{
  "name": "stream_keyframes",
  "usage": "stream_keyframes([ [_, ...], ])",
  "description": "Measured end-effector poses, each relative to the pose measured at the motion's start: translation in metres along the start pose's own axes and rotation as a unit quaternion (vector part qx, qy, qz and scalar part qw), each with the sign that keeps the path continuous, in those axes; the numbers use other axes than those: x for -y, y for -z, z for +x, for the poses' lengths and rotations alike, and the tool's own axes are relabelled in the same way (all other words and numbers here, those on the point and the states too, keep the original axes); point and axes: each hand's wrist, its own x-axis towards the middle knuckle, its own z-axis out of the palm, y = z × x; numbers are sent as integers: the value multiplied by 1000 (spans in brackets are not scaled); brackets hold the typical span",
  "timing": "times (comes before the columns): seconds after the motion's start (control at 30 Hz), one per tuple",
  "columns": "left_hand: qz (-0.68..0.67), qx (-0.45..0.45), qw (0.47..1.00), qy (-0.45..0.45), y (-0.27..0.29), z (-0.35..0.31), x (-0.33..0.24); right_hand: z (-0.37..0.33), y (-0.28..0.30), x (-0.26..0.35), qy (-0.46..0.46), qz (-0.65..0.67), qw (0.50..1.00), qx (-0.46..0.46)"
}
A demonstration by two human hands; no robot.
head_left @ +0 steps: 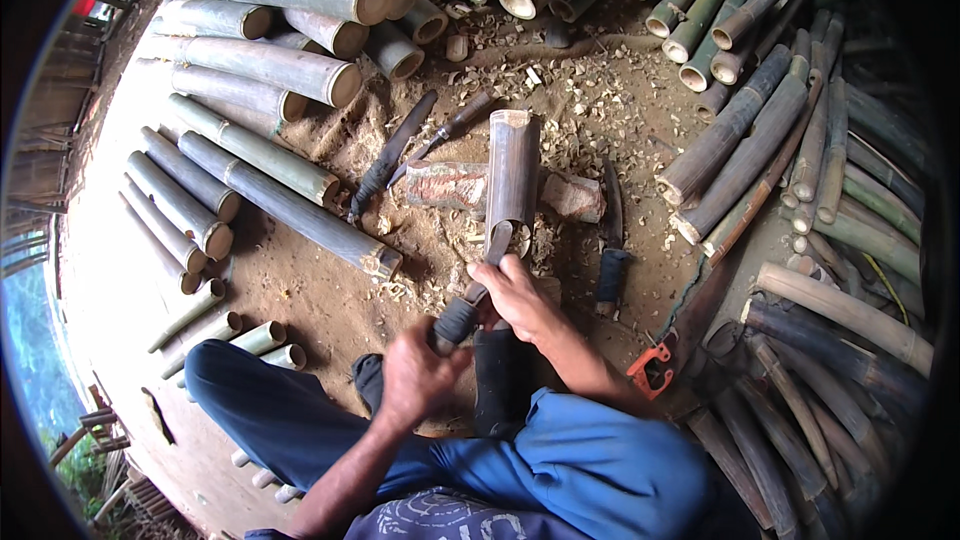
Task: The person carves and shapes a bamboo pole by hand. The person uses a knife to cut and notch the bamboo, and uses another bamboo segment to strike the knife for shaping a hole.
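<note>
A knife (497, 245) with a dark-wrapped handle lies between my hands, its blade tip at the near end of a bamboo tube (513, 165). My left hand (422, 372) is closed round the handle. Farther up, my right hand (520, 300) is closed on the blade, thumb on top; its other fingers are partly hidden. The tube points away from me and rests across a short rough log (445, 185). Below my right hand, a dark wrapped object (500, 380) stands between my legs.
Left of the log lie a machete (395, 155) and a slimmer knife (440, 138). Another wrapped-handle knife (611, 240) is on its right. An orange-handled saw (652, 370) sits near my right knee. Bamboo piles (290, 70) surround the shaving-strewn dirt (590, 80).
</note>
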Motion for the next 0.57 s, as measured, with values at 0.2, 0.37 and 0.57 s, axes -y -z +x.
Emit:
stream_keyframes([
  [0.2,286,-61,948,-122,62,25,-85,-10,-8,36,10,278,960,40],
  [0.37,443,-32,862,-242,57,29,-131,-7,3,17,56,460,879,112],
  [0.57,608,28,733,-302,19,29,-167,8,14,-15,33,573,808,131],
])
